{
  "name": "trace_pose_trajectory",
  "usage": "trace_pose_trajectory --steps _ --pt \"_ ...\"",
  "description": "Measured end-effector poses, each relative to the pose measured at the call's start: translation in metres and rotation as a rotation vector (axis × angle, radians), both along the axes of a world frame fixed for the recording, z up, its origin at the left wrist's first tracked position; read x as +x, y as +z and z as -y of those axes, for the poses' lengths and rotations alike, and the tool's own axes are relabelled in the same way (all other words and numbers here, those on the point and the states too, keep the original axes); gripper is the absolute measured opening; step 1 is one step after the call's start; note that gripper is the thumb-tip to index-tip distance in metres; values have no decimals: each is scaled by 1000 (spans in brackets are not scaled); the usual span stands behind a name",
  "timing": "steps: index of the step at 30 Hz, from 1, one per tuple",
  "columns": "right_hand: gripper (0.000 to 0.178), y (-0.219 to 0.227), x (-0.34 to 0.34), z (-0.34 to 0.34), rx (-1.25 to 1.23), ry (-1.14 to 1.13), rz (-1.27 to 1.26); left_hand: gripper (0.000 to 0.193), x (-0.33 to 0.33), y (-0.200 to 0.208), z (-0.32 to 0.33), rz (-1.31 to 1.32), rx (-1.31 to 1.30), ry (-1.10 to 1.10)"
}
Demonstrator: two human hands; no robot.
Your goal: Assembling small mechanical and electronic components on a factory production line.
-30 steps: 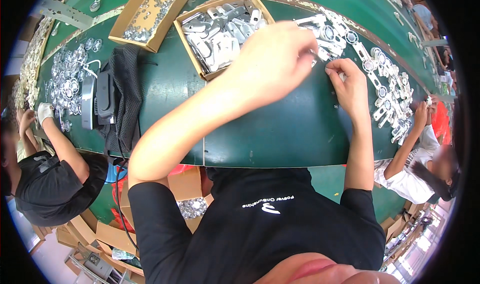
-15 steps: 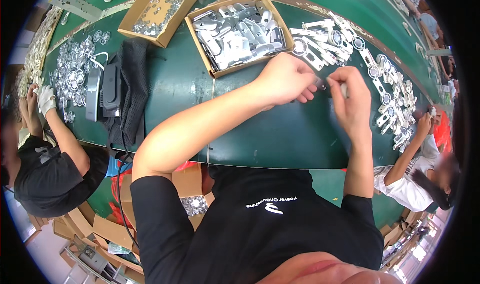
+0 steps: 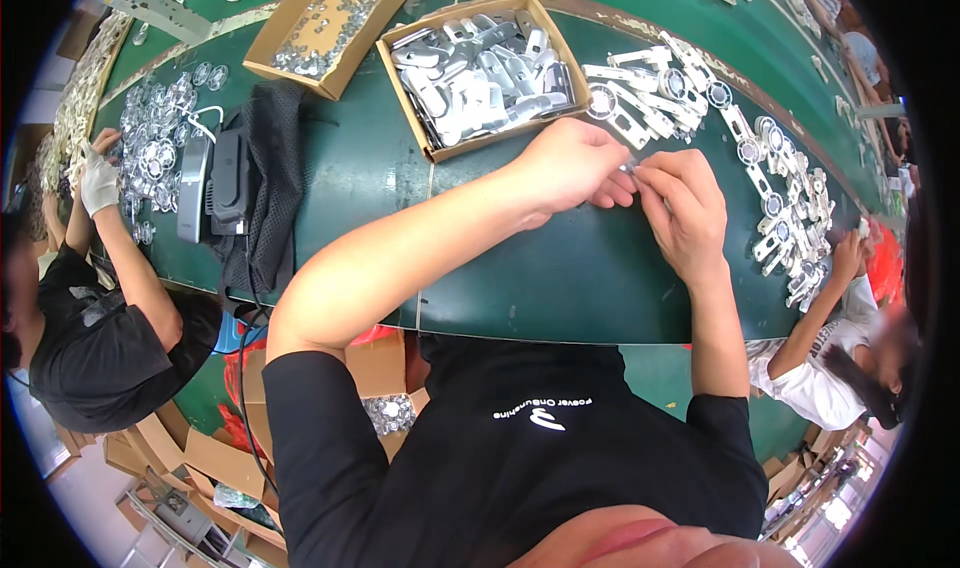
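Observation:
My left hand (image 3: 575,168) is closed in a pinch, holding a small grey metal piece (image 3: 628,167) that its fingers mostly cover. Against that piece meet the fingertips of my right hand (image 3: 688,208), also closed; what lies inside them is hidden. Both hands are just above the green table, in front of a cardboard box (image 3: 432,154) filled with curved silver metal covers (image 3: 490,73). To the right of that box lies a pile of white handle-shaped parts with round ends (image 3: 650,98).
More white parts (image 3: 790,208) trail along the right. A shallow carton (image 3: 262,58) of small metal pieces stands at the back left. Nearer are a black mesh bag (image 3: 275,168), a power bank (image 3: 192,188) with cables, and clear round parts (image 3: 150,153). Co-workers sit on both sides.
My right hand has moved left and its fingertips now meet the piece in my left hand; a gap was between them. The left co-worker's gloved hand has shifted slightly.

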State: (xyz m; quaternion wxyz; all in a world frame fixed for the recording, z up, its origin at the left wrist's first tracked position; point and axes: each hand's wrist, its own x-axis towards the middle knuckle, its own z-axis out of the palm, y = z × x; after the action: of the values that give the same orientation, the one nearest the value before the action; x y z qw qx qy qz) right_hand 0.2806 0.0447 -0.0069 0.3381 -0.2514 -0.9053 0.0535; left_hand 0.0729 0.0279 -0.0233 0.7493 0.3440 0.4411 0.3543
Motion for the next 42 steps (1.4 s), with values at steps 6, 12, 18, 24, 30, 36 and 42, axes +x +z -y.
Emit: trace_pose_trajectory --steps 6,12,18,24,30,36,42 --pt "27 4 5 4 -53 -9 30 29 0 2 -1 -26 20 -29" --pt "22 9 4 10 -362 -212 -137 31 -1 3 -1 -55 30 -43" --pt "16 25 3 -3 -818 -276 -69 31 0 3 0 -66 80 -63" --pt "12 12 2 -2 -894 -327 -153 24 4 6 3 -41 159 -3" --pt "14 7 -10 6 -1170 -285 -595 22 11 0 9 46 397 194" --pt "22 7 -3 4 -1474 21 -861 13 8 9 4 208 543 253" --pt "37 14 27 -13 -1509 199 -1092 14 9 11 4 55 651 256"
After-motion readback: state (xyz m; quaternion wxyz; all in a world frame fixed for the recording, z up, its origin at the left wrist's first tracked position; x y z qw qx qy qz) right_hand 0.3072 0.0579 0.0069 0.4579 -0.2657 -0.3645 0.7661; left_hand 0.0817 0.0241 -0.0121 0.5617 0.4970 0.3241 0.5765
